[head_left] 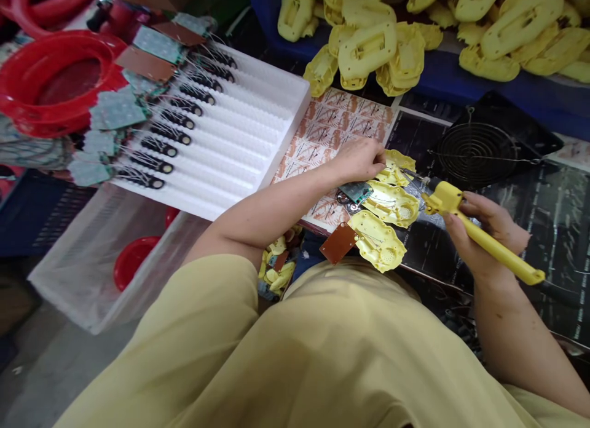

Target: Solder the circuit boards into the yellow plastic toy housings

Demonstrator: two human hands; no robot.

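Note:
My right hand (491, 231) is wrapped around the yellow handle of a soldering iron (491, 240), whose metal tip points left to the farthest yellow plastic shell (400, 163). At the left end of that shell, my left hand (362, 158) has its fingers curled together; what they pinch is hidden. Two more open shell halves, a middle one (394, 203) and a near one (380, 240), lie in a row toward my body. A green circuit board (357, 191) sits at the middle shell's left end, and a brown board (339, 243) beside the near one. Thin wires lie inside the shells.
Left, a white foam tray (258, 120) carries black parts wired to circuit boards (117, 110). A blue bin (442, 77) heaped with yellow shells (369, 47) stands behind. A black fan (479, 148) with a wire guard is at right. Red rings (59, 77) lie far left.

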